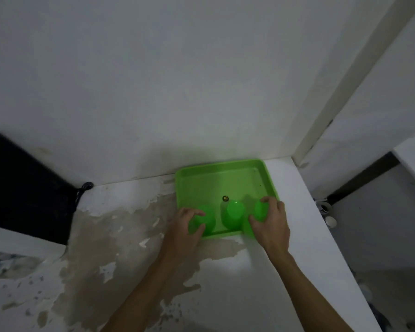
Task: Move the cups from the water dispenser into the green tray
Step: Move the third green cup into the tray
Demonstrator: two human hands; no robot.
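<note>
Item: green tray (216, 178), roughly square, lying flat at the far right corner of your bench (285, 248), its far edge against the wall (153, 80). No clear long axis; its sides run about square to the bench's right edge.

Contents: three green cups, upside down, bases up, in a row along the tray's near edge.
- Left cup (205, 222): at the tray's near left corner. Your left hand (181, 227) is wrapped around its side, fingers curled on it.
- Middle cup (234, 214): stands free between the other two, neither hand touching it.
- Right cup (259, 213): at the tray's near right corner. Your right hand (270, 222) is closed over it from above and the right.

A small dark round mark (225, 198) sits on the tray floor just beyond the middle cup; what it is cannot be told.

Bench surface: white, with a large brownish worn patch (106, 236) left of and nearer than the tray.
</note>
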